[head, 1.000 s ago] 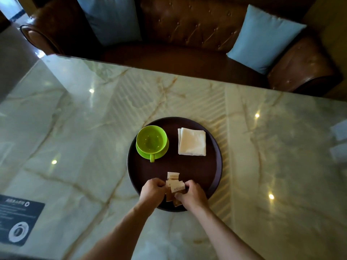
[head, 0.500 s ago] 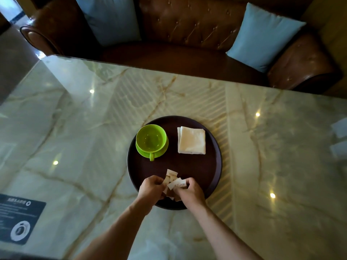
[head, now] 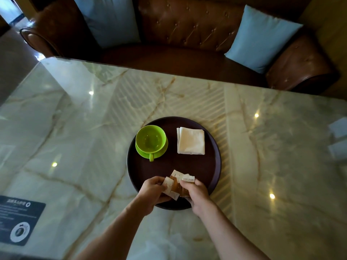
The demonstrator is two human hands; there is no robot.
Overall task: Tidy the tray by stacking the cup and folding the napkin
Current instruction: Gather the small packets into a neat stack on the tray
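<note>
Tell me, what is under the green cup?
The green cup stands on a matching green saucer, which rests on the dark round tray. The cup hides the saucer's middle, so I cannot tell whether anything lies there.

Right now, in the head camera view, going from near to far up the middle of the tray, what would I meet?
Hands holding the packets → cup on its saucer, level with the folded napkin → tray's far rim → bare table → sofa.

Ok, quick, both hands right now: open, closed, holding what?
Left hand: closed on the small paper packets over the tray's near edge.
Right hand: closed on the same packets.
</note>
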